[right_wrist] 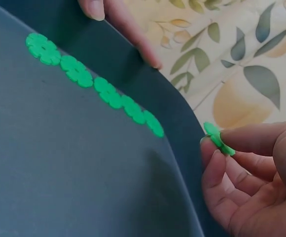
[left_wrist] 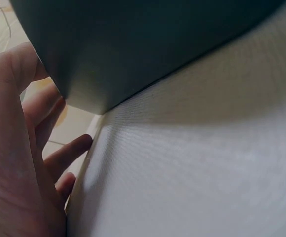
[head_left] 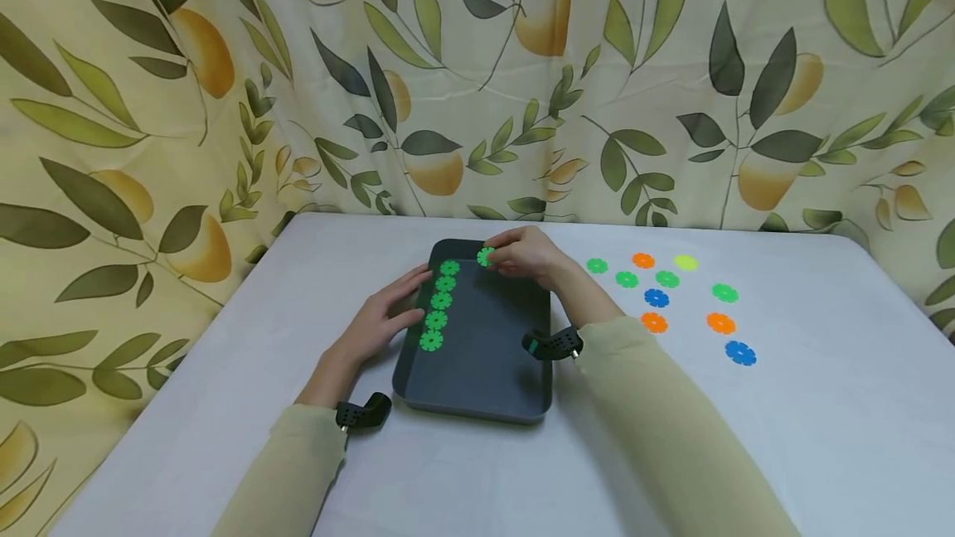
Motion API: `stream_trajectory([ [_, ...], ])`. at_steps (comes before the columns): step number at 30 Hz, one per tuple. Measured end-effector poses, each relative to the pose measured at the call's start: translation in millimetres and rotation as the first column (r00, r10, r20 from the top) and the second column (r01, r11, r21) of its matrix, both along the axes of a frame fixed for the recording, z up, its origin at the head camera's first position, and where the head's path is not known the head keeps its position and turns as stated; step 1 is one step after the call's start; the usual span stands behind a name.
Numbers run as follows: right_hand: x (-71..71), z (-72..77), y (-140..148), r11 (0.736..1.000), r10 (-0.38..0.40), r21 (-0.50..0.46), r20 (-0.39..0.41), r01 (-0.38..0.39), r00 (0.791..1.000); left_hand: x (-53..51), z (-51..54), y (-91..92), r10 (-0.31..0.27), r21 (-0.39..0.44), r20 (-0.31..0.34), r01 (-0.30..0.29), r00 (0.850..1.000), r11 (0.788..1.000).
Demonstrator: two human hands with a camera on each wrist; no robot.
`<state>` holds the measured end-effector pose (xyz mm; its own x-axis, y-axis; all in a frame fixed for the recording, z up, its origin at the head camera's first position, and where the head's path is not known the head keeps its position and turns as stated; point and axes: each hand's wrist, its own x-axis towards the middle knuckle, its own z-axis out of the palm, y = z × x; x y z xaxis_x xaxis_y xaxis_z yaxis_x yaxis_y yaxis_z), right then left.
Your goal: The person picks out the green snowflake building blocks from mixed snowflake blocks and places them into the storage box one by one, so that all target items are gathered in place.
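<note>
A dark grey rectangular tray (head_left: 485, 355) lies on the white table. Down its left side, inside, runs a row of several green notched flower-shaped discs (head_left: 441, 301). My right hand (head_left: 528, 255) pinches one more green disc (right_wrist: 214, 136) between thumb and fingertips, above the tray's far end. On the left rim rests my left hand (head_left: 376, 317), its fingers fairly straight. In the left wrist view, the left hand (left_wrist: 15, 143) touches the outer wall of the tray (left_wrist: 118, 44), and some of its fingers are spread apart.
Loose discs lie scattered on the table right of the tray: several green (head_left: 724, 293), several orange (head_left: 721, 323), two blue (head_left: 741, 353) and one yellow (head_left: 685, 263). A leaf-and-fruit patterned curtain (head_left: 477, 106) hangs behind the table. Each wrist wears a black camera band (head_left: 552, 344).
</note>
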<state>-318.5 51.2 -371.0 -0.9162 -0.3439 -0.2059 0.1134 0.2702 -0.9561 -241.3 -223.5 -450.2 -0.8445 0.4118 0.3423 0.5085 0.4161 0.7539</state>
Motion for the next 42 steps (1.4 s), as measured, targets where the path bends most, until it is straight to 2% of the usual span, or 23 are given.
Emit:
stream_trajectory([
  [9,-5.9,-8.2,-8.8,0.998,-0.006,-0.057,0.079,0.01,0.997,-3.2,0.9,1.6,-0.014,-0.002,0.022,0.014,1.0,1.0],
  [16,-8.7,-15.4,-17.4,0.999,-0.003,-0.047,0.116,0.008,0.993,-2.5,1.5,3.3,-0.012,0.0,0.042,0.012,0.999,1.0],
  [27,-11.8,-21.5,-24.0,0.999,-0.026,-0.042,0.142,0.032,0.989,-1.2,2.0,1.0,0.0,0.0,0.046,0.0,0.999,1.0],
  [33,-8.5,-19.4,-24.2,0.998,-0.009,-0.054,0.16,0.018,0.987,0.1,1.6,1.0,0.0,0.003,0.033,0.0,0.999,1.0],
  [39,-8.3,-19.4,-22.3,0.999,0.011,-0.046,0.144,-0.004,0.989,0.0,1.5,1.9,0.013,0.011,0.038,-0.014,0.999,1.0],
  [42,-8.1,-19.4,-21.8,0.999,0.021,-0.041,0.138,-0.015,0.99,2.3,5.1,4.1,0.012,0.018,0.045,-0.013,0.999,1.0],
])
